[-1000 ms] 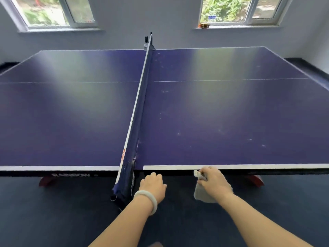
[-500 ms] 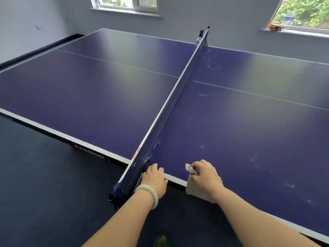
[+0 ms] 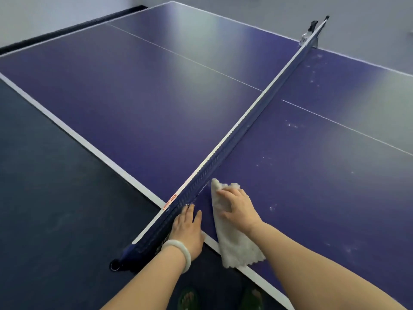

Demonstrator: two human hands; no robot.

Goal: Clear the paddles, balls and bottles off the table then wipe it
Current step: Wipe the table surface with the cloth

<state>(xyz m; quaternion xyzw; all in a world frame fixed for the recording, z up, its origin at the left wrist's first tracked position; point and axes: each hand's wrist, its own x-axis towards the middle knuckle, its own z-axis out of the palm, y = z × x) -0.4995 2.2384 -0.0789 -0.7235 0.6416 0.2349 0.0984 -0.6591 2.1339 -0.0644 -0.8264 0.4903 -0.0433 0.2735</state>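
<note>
We stand in a games room set up for table tennis: a broad purple desk [image 3: 138, 104] marked with white border and centre lines, a net [image 3: 243, 124] stretched across its middle, dark matte floor [image 3: 44, 209] all around, plain grey walls [image 3: 257, 7] behind.

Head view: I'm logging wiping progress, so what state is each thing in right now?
Net: stretched taut, upright.
Table: white specks right of the net.
Cloth: lying on the table beside the net, near end over the edge.
Right hand: grips the cloth, pressing it down.
Left hand: flat, fingers straight, at the table edge.
</note>
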